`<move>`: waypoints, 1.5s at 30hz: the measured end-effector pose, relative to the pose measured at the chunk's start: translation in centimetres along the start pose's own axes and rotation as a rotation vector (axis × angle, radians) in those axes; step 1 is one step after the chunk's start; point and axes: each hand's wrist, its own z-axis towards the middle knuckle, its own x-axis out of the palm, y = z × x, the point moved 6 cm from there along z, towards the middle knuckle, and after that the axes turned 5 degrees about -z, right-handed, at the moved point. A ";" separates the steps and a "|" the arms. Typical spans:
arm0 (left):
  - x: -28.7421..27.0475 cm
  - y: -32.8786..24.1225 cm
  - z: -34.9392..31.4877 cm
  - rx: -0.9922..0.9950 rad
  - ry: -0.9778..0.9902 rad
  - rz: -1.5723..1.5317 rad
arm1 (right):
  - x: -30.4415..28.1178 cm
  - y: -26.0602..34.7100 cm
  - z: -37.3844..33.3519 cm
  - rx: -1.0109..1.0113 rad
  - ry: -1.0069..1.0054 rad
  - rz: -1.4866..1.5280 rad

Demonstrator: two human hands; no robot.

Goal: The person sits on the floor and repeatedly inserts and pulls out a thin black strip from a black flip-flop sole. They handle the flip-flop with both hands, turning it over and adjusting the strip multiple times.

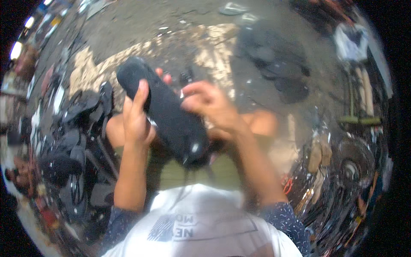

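A long black shoe sole (165,100), rounded at both ends, slants across my lap from upper left to lower right. My left hand (138,113) grips its left edge, thumb lying over the top face and fingertips showing at the far edge. Beside the sole's right edge, my right hand (209,103) has its fingers bent together in a pinch. A small white glint shows at those fingertips; motion blur hides what they hold, if anything. Under the sole are my knees and olive-green shorts (205,173).
Torn brown cardboard (216,49) covers part of the dark floor ahead. Dark sole-like pieces lie heaped (72,150) on the left. A black pile (278,64) sits at the far right. To my right are a wheel-like round thing (353,165), dark strips and a red loop (287,185).
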 end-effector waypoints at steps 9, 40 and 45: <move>-6.4 -0.9 1.8 0.229 -0.273 -0.007 | 0.8 -1.6 -4.2 -0.463 -0.547 -0.097; -1.7 2.3 -5.7 0.191 -0.062 0.829 | 3.1 3.2 -2.6 -0.297 -0.423 -0.631; -2.3 3.0 -4.0 0.161 0.052 0.766 | 3.2 4.2 -2.8 -0.406 -0.457 -0.688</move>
